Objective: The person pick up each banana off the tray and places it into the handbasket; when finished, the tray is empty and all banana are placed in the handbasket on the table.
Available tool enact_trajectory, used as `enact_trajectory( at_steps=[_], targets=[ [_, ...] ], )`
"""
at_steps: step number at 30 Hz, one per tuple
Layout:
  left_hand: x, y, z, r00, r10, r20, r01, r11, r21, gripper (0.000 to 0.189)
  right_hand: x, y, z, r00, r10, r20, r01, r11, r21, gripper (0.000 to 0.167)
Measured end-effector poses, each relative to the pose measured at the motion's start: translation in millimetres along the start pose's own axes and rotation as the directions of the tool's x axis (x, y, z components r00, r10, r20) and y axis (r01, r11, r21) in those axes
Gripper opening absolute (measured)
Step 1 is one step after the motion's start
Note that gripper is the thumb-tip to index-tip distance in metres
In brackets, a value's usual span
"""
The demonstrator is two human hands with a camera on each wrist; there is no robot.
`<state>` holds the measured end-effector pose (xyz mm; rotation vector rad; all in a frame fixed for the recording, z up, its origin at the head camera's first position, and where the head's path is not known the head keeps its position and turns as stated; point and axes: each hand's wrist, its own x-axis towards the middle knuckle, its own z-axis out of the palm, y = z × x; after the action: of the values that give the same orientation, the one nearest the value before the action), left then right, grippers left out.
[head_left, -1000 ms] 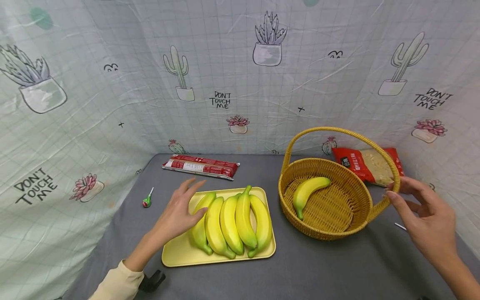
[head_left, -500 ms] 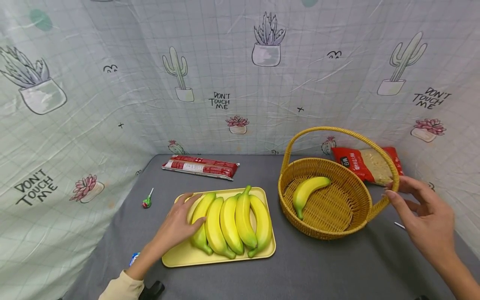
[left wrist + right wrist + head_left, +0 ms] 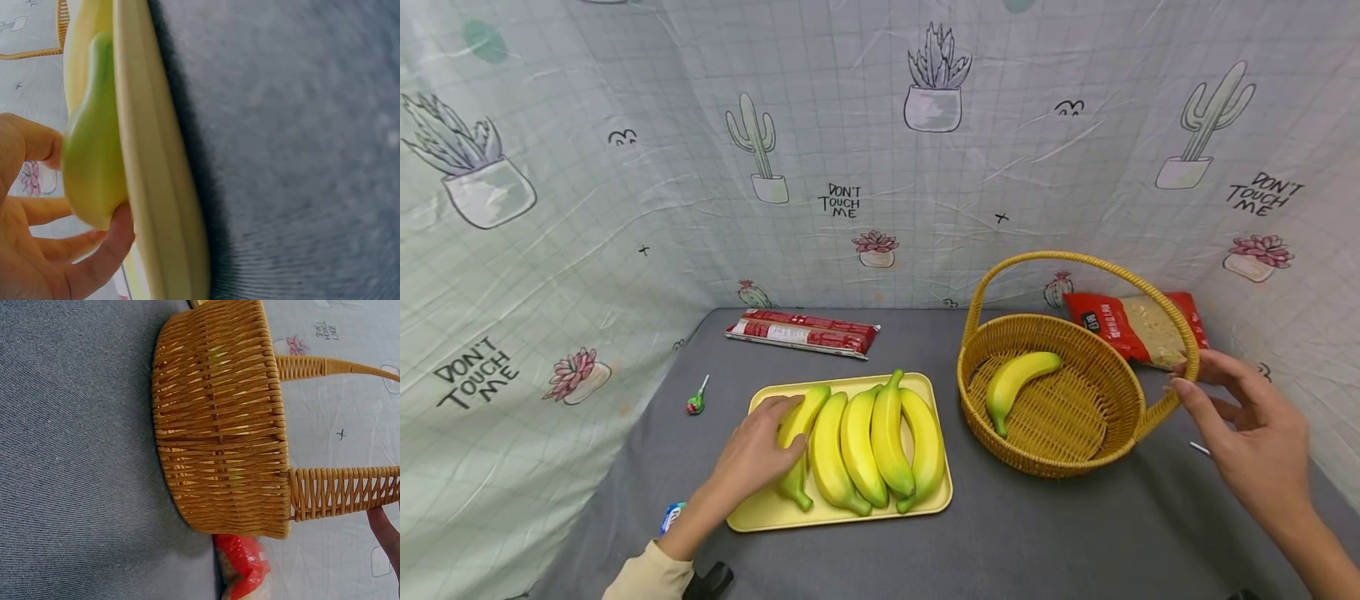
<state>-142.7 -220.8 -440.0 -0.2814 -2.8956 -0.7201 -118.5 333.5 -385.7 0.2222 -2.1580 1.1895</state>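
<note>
Where the grey table (image 3: 1045, 542) ends at twelve o'clock, a cactus-print cloth (image 3: 880, 158) hangs behind it. On the table, the wicker basket (image 3: 1075, 417) stands upright, between two and three o'clock of the yellow tray (image 3: 752, 515). A red bag (image 3: 1138, 325) lies at the basket's two o'clock, and a long red packet (image 3: 805, 332) just beyond the tray, between its eleven and twelve. With my right hand (image 3: 1251, 433) I pinch the basket's handle (image 3: 1082, 260) at three o'clock, thumb and fingers bent. My left hand (image 3: 756, 450) is curved around the end banana (image 3: 805, 414), thumb and fingertips gripping it, at the row's nine o'clock end within the tray. Four more bananas (image 3: 857, 450) lie to its three o'clock; a single banana (image 3: 1018, 387) rests in the basket toward nine. A small green lollipop (image 3: 696, 405) lies at the tray's ten o'clock.
</note>
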Motion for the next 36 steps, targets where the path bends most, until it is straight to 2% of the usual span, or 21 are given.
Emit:
enact_trajectory(
  at_steps=[5,11,19,29,36],
  targets=[
    [-0.4,-2.6,2.2,1.0,-0.006,-0.021,0.007,1.0,0.025,0.057,1.0,-1.9,0.4,1.0,-0.007,0.004,0.007,1.0,-0.002,0.046],
    [-1.5,-5.5,2.7,1.0,0.012,-0.019,-0.011,0.999,0.05,0.065,1.9,-4.1,1.3,1.0,0.003,0.007,-0.003,1.0,-0.016,0.046],
    [-2.6,-10.9,0.7,1.0,-0.001,-0.019,0.002,0.998,0.058,0.066,2.3,-3.5,1.6,1.0,-0.002,0.004,0.002,1.0,-0.01,0.047],
    [-0.6,-11.4,1.2,0.999,-0.005,-0.046,0.007,0.999,0.036,0.065,1.5,-2.0,1.5,1.0,-0.026,-0.001,0.026,1.0,0.013,0.043],
    [2.5,-10.7,-1.9,0.998,0.0,-0.061,0.002,1.0,0.025,0.063,1.5,-1.7,-0.2,1.0,0.01,0.024,-0.01,1.0,0.005,0.043]
  ],
)
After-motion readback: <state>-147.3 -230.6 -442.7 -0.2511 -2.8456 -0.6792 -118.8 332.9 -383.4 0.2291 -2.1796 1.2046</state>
